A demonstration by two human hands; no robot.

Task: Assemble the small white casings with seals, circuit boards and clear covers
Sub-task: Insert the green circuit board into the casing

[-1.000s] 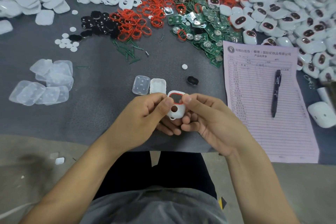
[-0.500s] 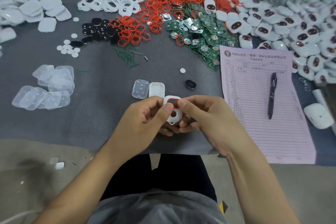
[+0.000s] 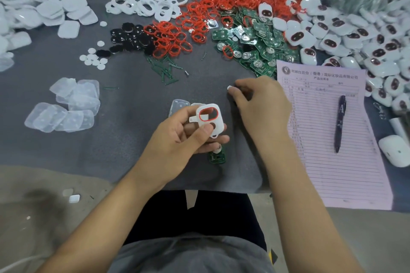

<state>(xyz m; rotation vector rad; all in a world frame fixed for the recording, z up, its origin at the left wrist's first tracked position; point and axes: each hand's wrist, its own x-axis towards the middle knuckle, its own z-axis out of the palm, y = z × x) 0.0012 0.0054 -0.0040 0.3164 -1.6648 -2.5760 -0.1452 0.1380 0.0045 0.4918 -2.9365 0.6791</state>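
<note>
Gripped in the left hand (image 3: 188, 137): a white casing (image 3: 207, 118) with a red seal (image 3: 208, 114) seated round its oval opening, thumb curled over the lower face, held above the near edge of the grey mat (image 3: 124, 139). Pinched at the fingertips of the right hand (image 3: 259, 106): a small white disc (image 3: 229, 88), low over the mat. Under the left fingers, a green circuit board (image 3: 217, 158). Behind the casing, a clear cover (image 3: 177, 106).
</note>
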